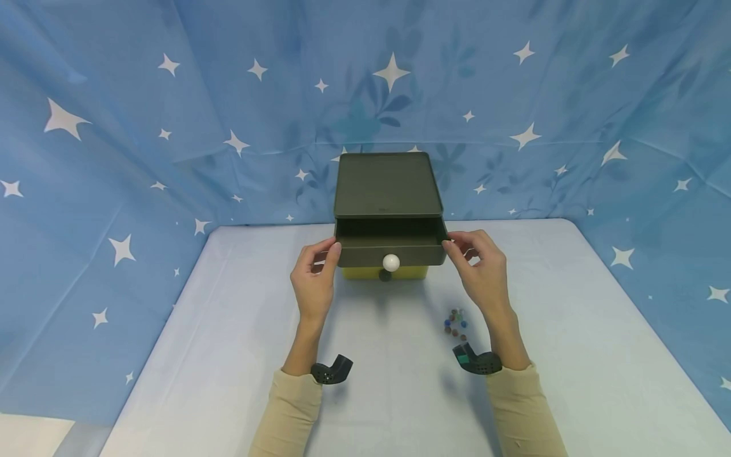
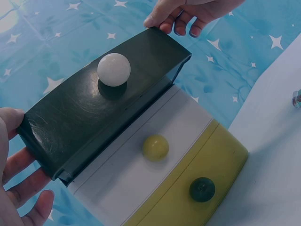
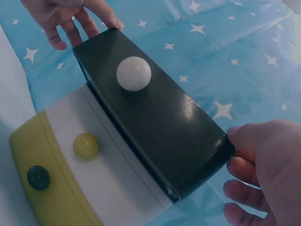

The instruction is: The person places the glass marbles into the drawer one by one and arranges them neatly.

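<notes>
A small cabinet (image 1: 388,184) with a dark green top stands at the back of the table. Its top drawer (image 1: 365,256), dark green with a white round knob (image 1: 391,263), is pulled out, and no contents show inside. My left hand (image 1: 314,282) holds the drawer's left front corner between thumb and fingers. At the opposite corner, my right hand (image 1: 482,270) grips the drawer the same way. Below, in the left wrist view, are a white drawer (image 2: 113,183) with a yellow knob (image 2: 155,148) and a yellow drawer (image 2: 225,155) with a dark green knob (image 2: 202,189), both pushed in.
Several small glass marbles (image 1: 448,324) lie on the white tabletop (image 1: 388,393), left of my right forearm. A blue curtain (image 1: 274,114) with white stars hangs behind the cabinet and along the sides.
</notes>
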Motion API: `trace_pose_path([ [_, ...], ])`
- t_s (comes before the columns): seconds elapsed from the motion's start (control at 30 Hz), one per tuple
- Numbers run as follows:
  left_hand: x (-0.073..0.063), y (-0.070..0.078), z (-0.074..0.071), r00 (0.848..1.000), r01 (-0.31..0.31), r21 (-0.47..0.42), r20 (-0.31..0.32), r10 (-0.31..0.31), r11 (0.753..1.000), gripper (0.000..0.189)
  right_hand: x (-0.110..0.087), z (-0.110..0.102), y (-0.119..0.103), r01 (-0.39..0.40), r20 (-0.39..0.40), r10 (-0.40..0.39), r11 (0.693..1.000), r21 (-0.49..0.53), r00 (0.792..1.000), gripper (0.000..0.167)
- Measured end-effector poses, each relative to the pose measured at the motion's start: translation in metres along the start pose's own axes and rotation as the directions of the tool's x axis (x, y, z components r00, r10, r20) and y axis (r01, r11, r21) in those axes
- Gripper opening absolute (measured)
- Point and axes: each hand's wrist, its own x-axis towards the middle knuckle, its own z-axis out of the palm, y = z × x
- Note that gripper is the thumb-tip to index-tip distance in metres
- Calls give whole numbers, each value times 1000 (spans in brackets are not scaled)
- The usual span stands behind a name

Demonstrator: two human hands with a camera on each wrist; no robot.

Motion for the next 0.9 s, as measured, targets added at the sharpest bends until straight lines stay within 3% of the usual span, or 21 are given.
trace_pose_path([
  [0.9,-1,0,0,1000,21,-5,4,-21,1000,21,0,-6,1,-22,0,22,1000,-21,1000,23],
])
